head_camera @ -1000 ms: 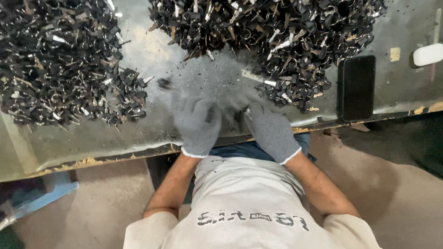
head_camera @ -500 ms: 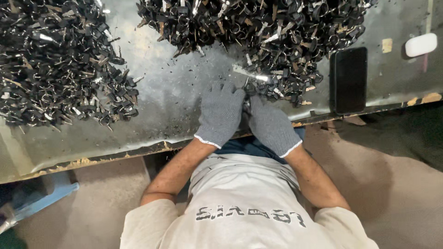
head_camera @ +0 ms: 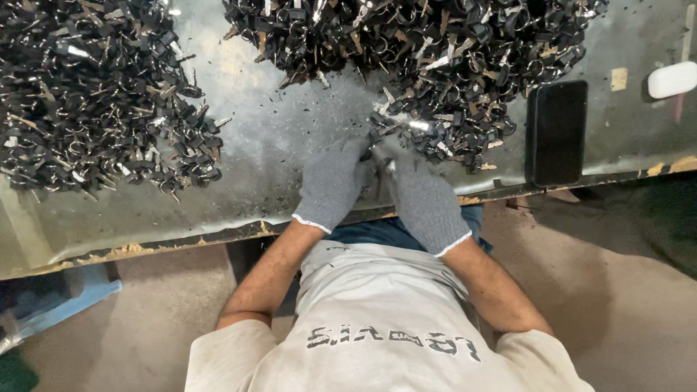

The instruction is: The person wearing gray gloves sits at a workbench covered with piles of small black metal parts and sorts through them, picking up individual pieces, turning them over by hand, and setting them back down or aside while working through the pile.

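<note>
From the head camera we look straight down on a grey metal bench [head_camera: 276,145] and on the person's own light shirt below it. Our left hand [head_camera: 330,185] and right hand [head_camera: 425,203], both in grey knit gloves, lie close together at the near edge of the bench. Both are curled, fingertips meeting over a small metal part [head_camera: 379,156]. The gloves cover it, so we cannot tell which hand grips it or what shape it has.

Just beyond the fingers lies a large heap of dark metal pieces [head_camera: 428,51], cut off by the top edge. A second heap [head_camera: 87,101] lies well apart on the left, cut off at the top and side. A dark phone [head_camera: 556,132] lies right of the hands, and a white object [head_camera: 671,78] at the frame's edge is only partly seen.
</note>
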A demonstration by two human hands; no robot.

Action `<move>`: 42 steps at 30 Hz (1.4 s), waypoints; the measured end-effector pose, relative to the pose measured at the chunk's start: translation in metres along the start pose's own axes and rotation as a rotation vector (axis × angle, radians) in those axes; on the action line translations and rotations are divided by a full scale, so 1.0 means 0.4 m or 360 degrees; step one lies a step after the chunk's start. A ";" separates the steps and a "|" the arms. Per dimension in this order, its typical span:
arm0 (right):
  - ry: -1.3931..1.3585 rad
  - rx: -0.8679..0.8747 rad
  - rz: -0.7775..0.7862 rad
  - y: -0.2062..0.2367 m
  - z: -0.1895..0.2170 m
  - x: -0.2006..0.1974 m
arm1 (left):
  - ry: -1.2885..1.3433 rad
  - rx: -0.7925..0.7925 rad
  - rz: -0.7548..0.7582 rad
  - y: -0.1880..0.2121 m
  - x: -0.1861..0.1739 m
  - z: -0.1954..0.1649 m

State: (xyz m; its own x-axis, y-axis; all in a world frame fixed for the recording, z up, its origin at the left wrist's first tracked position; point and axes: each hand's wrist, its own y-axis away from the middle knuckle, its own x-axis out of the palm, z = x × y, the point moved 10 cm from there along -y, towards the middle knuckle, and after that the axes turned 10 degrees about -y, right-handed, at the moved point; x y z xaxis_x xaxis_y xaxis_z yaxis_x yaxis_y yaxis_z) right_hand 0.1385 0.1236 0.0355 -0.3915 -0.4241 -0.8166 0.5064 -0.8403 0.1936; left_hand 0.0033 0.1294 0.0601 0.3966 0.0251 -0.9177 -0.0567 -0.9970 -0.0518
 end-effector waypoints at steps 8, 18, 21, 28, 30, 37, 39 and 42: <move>-0.0160 -0.0354 -0.0173 -0.037 0.080 -0.029 | -0.0024 -0.0016 -0.0034 0.025 0.030 0.022; -0.0402 0.0134 0.0394 -0.055 0.000 0.038 | -0.0082 0.0202 -0.0034 0.040 0.061 0.009; 0.0257 -0.0064 0.0043 -0.058 0.027 -0.005 | -0.0041 0.0243 -0.0176 0.046 0.038 -0.004; 0.0066 -0.0038 0.0165 -0.056 0.019 0.030 | 0.0154 0.0127 -0.0123 0.045 0.030 0.022; 0.0468 -0.0282 0.0018 -0.048 0.057 0.014 | 0.0213 0.0125 -0.0182 0.045 0.020 0.023; -0.0055 -0.0142 0.0055 -0.057 0.042 0.034 | 0.0111 0.0195 -0.0263 0.055 0.012 -0.002; -0.0545 -0.0064 0.0255 -0.073 0.016 0.054 | 0.0179 0.0153 -0.0294 0.060 0.002 0.002; -0.0252 0.0057 -0.0023 -0.065 -0.017 0.015 | 0.0074 0.0155 -0.0430 0.069 -0.026 -0.007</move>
State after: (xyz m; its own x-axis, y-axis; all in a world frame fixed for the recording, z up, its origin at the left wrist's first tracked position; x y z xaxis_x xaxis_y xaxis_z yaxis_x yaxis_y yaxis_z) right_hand 0.1283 0.1452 0.0218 -0.5160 -0.4575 -0.7242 0.4733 -0.8569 0.2042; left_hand 0.0002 0.1015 0.0694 0.4505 0.2833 -0.8466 -0.0299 -0.9430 -0.3315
